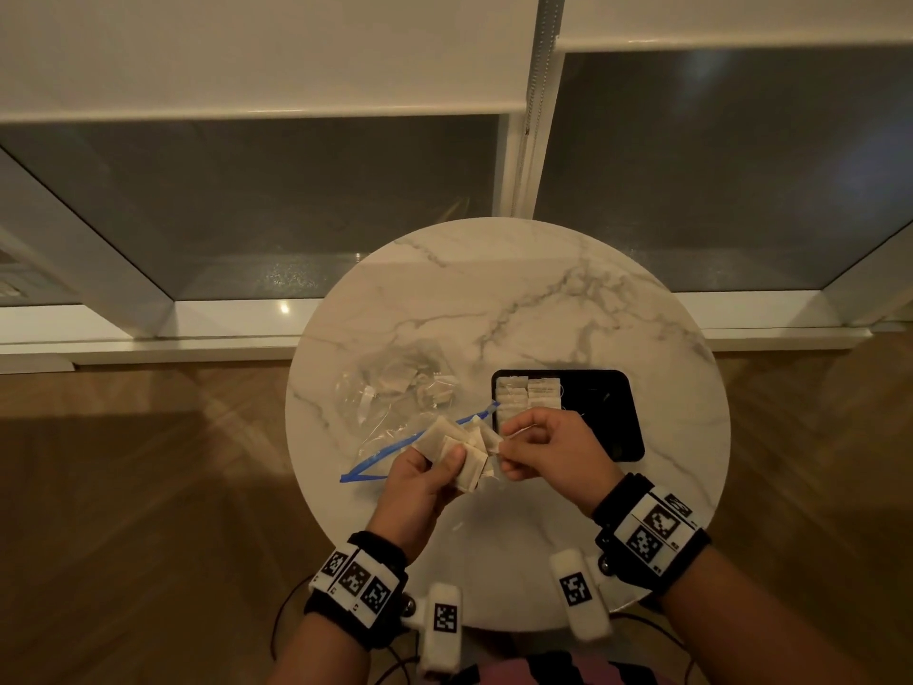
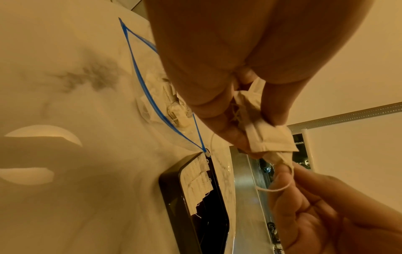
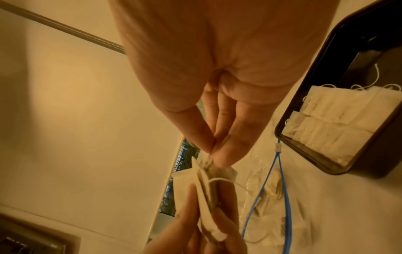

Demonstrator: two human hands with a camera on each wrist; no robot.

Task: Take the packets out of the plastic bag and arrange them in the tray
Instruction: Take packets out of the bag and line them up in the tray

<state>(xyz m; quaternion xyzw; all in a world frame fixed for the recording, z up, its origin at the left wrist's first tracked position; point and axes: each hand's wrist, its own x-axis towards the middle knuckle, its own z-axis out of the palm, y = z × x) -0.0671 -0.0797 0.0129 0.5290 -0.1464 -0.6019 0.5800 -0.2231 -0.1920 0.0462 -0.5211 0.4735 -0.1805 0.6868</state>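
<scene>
My left hand [image 1: 435,469] grips a bunch of several beige packets [image 1: 457,449] above the table, thumb on top; the bunch [image 2: 267,137] fills the left wrist view. My right hand [image 1: 514,449] pinches the end of one packet [image 3: 214,165] of that bunch between thumb and fingertips, a white string [image 2: 276,189] looping below. The clear plastic bag [image 1: 395,402] with a blue zip edge [image 1: 420,440] lies open on the table, more packets [image 1: 425,388] inside. The black tray [image 1: 612,417] sits to the right with several packets [image 1: 528,393] laid in rows at its left end.
The round marble table [image 1: 543,299] stands before a low window ledge [image 1: 148,338] and wooden floor. The right part of the tray [image 3: 356,56] holds only loose strings. Cables trail under the table's near edge.
</scene>
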